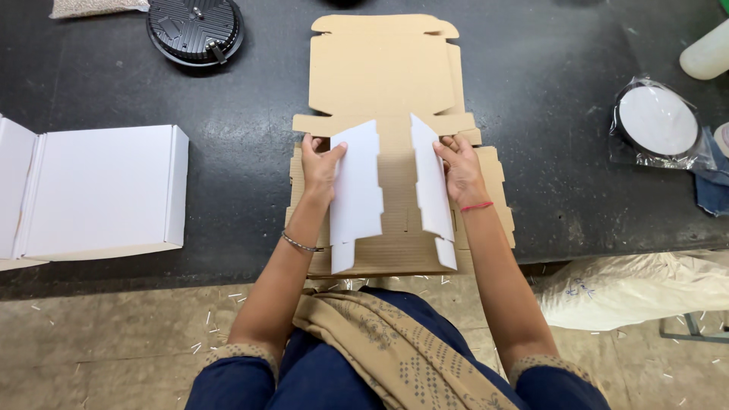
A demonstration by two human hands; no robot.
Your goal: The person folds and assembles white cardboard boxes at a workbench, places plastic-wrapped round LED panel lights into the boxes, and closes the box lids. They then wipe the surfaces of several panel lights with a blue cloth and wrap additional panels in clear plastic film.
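Left hand [319, 163] and right hand [458, 168] each fold up 1 white-faced side flap of a flat cardboard box blank [387, 83].

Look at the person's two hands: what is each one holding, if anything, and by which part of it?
The left hand grips the left side flap of the flat cardboard box blank near the flap's top edge; the right hand likewise grips the right side flap, both folded upright.

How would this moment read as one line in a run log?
left hand: lifting left side flap | right hand: lifting right side flap | flat cardboard box blank on black table | folded white box at left
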